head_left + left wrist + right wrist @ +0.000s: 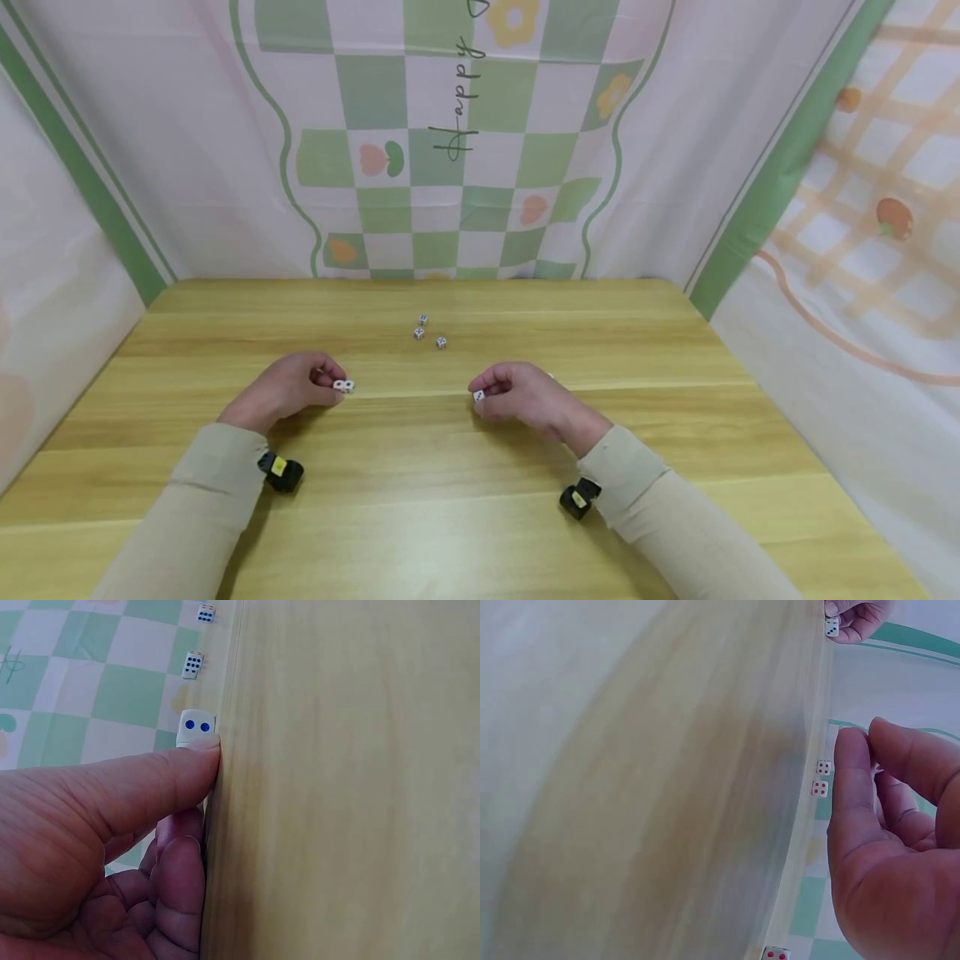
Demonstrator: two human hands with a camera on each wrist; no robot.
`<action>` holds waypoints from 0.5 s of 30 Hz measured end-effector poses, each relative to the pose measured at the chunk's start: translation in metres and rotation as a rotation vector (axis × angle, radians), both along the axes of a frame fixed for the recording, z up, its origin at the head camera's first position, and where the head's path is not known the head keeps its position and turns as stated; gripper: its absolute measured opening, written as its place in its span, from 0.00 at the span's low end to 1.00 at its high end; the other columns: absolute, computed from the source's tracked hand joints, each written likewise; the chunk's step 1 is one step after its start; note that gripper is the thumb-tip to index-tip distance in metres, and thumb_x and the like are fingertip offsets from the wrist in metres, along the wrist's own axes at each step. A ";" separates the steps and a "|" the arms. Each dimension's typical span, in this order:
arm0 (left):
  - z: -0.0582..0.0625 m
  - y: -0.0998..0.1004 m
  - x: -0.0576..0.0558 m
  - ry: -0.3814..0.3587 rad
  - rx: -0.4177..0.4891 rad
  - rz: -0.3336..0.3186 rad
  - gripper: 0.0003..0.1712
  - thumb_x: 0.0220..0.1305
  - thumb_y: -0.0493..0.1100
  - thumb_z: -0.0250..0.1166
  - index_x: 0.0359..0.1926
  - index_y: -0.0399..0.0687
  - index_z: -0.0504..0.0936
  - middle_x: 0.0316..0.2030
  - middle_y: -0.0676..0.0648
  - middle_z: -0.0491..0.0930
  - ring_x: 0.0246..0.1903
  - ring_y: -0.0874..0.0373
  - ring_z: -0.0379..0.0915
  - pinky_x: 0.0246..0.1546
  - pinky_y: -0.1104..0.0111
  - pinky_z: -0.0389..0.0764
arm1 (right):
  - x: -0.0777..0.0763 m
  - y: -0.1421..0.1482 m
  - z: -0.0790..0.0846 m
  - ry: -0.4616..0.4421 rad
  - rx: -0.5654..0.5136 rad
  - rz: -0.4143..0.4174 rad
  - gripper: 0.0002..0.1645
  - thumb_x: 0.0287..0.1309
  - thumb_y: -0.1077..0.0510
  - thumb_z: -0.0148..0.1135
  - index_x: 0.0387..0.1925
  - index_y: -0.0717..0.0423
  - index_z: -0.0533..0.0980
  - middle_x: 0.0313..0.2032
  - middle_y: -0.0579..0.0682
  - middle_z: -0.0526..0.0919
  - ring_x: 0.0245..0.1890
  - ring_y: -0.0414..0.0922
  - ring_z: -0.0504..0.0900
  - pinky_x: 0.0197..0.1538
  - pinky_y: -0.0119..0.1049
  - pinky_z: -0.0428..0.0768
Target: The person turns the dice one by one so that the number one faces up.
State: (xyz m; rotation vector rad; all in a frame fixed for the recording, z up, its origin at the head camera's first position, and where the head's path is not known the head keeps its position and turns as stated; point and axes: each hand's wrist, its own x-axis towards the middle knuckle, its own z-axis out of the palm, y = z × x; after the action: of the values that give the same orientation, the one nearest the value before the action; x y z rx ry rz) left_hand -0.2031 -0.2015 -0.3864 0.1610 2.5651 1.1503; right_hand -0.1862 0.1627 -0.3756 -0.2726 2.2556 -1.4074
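My left hand [288,387] is at the left of the tabletop, thumb and fingers pinching what looks like two small white dice [343,386] side by side. In the left wrist view a die face with two blue dots [196,726] sticks out past the thumb. To the right, my right hand [528,400] pinches one white die [478,396] between thumb and fingertips; in the right wrist view the fingers mostly hide it. Between and beyond the hands, three loose dice lie on the wood: a far die [423,319], a left die [418,333] and a nearer die [441,342].
Another die [551,376] shows partly behind my right hand; a die with red dots [776,953] appears low in the right wrist view. The wooden table [420,492] meets a patterned cloth [435,200] at its back, with cloth at both sides.
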 end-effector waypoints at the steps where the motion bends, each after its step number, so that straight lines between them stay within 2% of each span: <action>1: 0.000 0.000 0.000 0.000 -0.001 0.002 0.14 0.65 0.40 0.73 0.49 0.43 0.83 0.41 0.46 0.80 0.41 0.51 0.71 0.43 0.62 0.71 | 0.000 0.000 0.000 -0.007 -0.004 -0.003 0.19 0.64 0.62 0.69 0.55 0.63 0.81 0.43 0.53 0.82 0.43 0.45 0.80 0.47 0.35 0.81; 15: -0.001 0.000 -0.001 -0.011 0.005 0.011 0.13 0.65 0.40 0.73 0.49 0.43 0.83 0.41 0.46 0.79 0.41 0.51 0.71 0.43 0.62 0.71 | 0.001 -0.001 -0.002 -0.102 -0.126 -0.035 0.20 0.67 0.65 0.66 0.58 0.69 0.77 0.44 0.54 0.81 0.44 0.44 0.83 0.54 0.38 0.85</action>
State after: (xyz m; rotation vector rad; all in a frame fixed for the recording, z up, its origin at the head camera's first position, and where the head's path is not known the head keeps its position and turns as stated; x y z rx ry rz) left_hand -0.2042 -0.2018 -0.3875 0.1420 2.5565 1.1586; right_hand -0.1850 0.1619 -0.3775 -0.1986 2.1033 -1.5491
